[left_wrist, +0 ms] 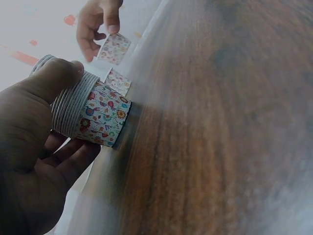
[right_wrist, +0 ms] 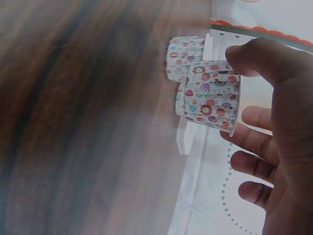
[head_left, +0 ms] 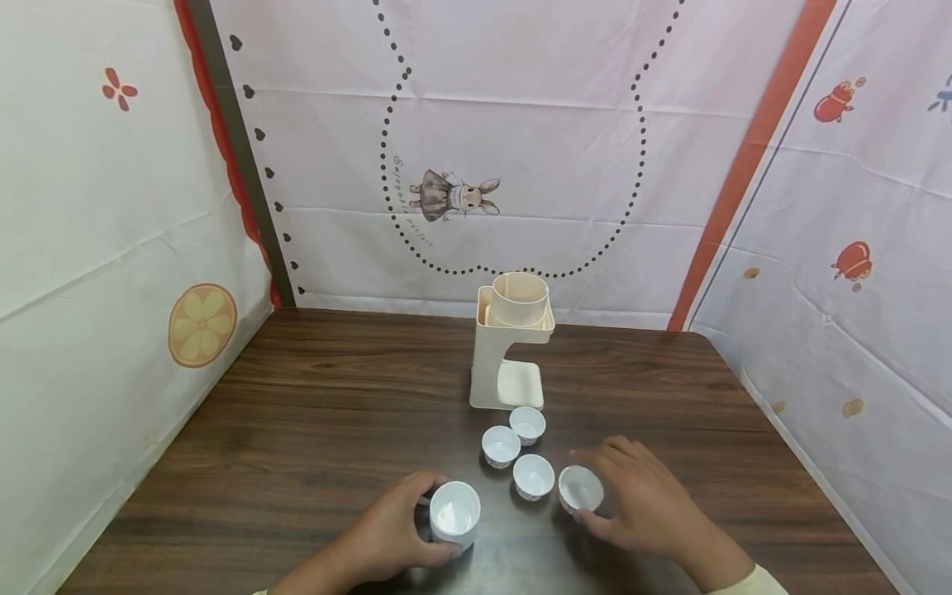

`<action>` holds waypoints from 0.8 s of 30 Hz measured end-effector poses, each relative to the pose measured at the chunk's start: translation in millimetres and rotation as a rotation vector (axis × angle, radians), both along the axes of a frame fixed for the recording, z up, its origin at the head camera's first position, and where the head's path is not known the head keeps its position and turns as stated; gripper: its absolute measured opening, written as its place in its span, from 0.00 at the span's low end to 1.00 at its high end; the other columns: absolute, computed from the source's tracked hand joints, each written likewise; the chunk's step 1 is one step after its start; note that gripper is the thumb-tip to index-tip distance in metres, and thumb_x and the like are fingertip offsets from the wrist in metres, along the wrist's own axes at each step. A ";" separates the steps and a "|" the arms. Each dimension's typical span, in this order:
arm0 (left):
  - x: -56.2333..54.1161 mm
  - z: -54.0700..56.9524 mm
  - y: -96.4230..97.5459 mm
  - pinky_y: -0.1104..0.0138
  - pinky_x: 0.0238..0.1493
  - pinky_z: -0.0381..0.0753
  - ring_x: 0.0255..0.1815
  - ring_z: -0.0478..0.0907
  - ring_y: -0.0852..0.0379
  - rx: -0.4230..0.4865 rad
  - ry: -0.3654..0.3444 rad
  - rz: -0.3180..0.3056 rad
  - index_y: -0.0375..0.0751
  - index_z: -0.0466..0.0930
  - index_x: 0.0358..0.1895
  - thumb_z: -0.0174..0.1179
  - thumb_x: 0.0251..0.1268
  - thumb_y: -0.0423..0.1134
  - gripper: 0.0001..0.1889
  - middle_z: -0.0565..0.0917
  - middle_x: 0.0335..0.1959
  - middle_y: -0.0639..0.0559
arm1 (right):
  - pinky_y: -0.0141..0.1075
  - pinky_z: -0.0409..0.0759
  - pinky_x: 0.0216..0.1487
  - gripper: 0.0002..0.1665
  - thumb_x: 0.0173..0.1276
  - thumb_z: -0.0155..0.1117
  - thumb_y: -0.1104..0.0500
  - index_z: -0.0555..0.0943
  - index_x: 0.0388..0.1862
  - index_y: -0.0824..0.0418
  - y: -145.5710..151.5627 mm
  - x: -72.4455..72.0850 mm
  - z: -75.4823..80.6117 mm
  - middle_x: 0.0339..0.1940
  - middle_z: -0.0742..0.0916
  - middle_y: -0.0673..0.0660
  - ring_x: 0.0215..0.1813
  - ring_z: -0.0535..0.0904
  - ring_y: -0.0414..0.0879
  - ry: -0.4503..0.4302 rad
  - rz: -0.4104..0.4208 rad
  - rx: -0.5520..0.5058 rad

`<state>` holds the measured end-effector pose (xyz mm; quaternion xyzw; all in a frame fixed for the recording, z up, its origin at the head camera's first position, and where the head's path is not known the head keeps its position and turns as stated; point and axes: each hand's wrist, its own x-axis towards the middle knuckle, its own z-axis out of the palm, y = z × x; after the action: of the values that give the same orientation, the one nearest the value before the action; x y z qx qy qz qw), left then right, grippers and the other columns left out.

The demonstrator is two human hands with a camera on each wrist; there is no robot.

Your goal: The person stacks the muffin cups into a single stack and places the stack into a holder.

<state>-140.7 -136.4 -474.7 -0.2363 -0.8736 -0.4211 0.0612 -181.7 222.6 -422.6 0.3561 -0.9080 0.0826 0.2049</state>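
Note:
My left hand (head_left: 390,529) grips a stack of nested paper cups (head_left: 455,514), thumb on one side and fingers on the other. Several white rims and a colourful flower print show on the stacked cups (left_wrist: 105,117) in the left wrist view. Between the thumb and fingers of my right hand (head_left: 643,500) is a single paper cup (head_left: 581,489) with the same print, pinched near its rim. In the right wrist view this cup (right_wrist: 211,93) overlaps another printed cup (right_wrist: 185,58) behind it. Three more cups, the nearest one (head_left: 533,478) included, stand upright between the hands.
A cream-coloured stand (head_left: 487,364) with a round holder (head_left: 520,299) on top and a flat base is behind the cups. The dark wooden table (head_left: 335,397) meets printed cloth walls (head_left: 461,124) at the back and both sides.

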 end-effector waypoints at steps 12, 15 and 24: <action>1.5 0.4 -0.8 0.63 0.51 0.79 0.46 0.77 0.65 -0.003 0.001 0.005 0.49 0.81 0.52 0.83 0.43 0.56 0.33 0.80 0.44 0.67 | 0.43 0.76 0.49 0.40 0.48 0.80 0.38 0.84 0.58 0.54 -19.4 -1.8 14.3 0.45 0.85 0.43 0.50 0.75 0.40 0.013 0.062 -0.018; 1.3 0.6 -0.2 0.63 0.51 0.79 0.46 0.77 0.65 -0.003 0.007 0.006 0.49 0.81 0.52 0.83 0.42 0.56 0.33 0.80 0.44 0.67 | 0.43 0.77 0.49 0.40 0.48 0.80 0.37 0.84 0.58 0.54 -23.1 -2.4 17.6 0.45 0.85 0.43 0.50 0.75 0.40 0.018 0.072 -0.014; 1.4 0.4 0.7 0.63 0.51 0.79 0.46 0.77 0.65 0.005 0.001 0.009 0.49 0.80 0.52 0.83 0.42 0.55 0.33 0.80 0.45 0.67 | 0.41 0.75 0.51 0.40 0.50 0.79 0.37 0.83 0.60 0.53 -34.0 -3.4 29.1 0.47 0.85 0.43 0.51 0.75 0.41 0.015 0.108 0.001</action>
<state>-139.4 -135.7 -474.2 -0.2325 -0.8736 -0.4227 0.0643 -185.1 188.5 -393.5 0.4052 -0.8859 0.0904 0.2070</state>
